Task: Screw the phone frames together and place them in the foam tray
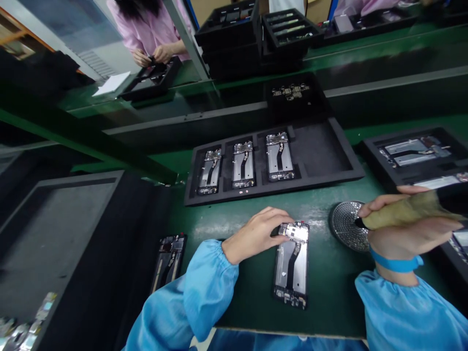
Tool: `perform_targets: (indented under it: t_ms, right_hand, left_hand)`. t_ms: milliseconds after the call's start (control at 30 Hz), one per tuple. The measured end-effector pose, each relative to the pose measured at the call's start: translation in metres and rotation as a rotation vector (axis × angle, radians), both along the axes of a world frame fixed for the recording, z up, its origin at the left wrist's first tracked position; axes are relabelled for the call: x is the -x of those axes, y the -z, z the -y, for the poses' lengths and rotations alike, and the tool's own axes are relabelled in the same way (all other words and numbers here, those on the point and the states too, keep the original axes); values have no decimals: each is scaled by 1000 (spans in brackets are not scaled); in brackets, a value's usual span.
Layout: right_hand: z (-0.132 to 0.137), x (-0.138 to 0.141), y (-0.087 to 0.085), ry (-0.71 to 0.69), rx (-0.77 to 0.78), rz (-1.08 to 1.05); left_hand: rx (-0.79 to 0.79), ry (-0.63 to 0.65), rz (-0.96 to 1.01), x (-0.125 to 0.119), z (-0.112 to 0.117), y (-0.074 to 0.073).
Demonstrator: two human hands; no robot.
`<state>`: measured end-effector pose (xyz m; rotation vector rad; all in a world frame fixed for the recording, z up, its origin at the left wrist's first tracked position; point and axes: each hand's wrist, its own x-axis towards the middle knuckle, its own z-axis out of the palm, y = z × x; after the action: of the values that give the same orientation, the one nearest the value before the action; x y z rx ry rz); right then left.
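Note:
My left hand (pixel 254 235) rests its fingertips on the top end of a phone mid-frame (pixel 291 272), which lies on the green bench mat (pixel 329 302) with a circuit board at that end. My right hand (pixel 411 234) grips a tool with a tan wrapped handle (pixel 405 212). The tool's black tip sits over a round perforated metal disc (pixel 347 226), partly hidden by the hand. A blue wrist strap (pixel 397 263) circles my right wrist. Another phone frame (pixel 169 261) lies left of my left hand, untouched.
A black foam tray (pixel 321 165) holds three phone frames beyond my hands. Another black tray (pixel 413 156) with phone parts stands to the right. A dark bin (pixel 58 243) sits at left. Beyond a green rail, a person in a pink sleeve (pixel 146 34) handles parts over a tray.

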<state>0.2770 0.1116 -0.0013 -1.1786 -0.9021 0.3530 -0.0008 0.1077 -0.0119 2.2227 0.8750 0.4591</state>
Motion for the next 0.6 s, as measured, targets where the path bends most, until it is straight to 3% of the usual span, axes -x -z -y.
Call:
perform_targets:
  t_ms: [267, 333, 467, 600]
  right_hand:
    - [0, 1, 0, -10, -32, 22]
    - [1, 3, -2, 3, -32, 37]
    - [2, 3, -1, -16, -21, 27]
    - [3, 3, -1, 7, -15, 28]
  left_hand:
    - [107, 139, 0, 21, 24, -10]
    - [47, 104, -9, 14, 26, -9]
    - [-181, -119, -161, -17, 17, -4]
    - [-363, -61, -380, -38, 7, 1]
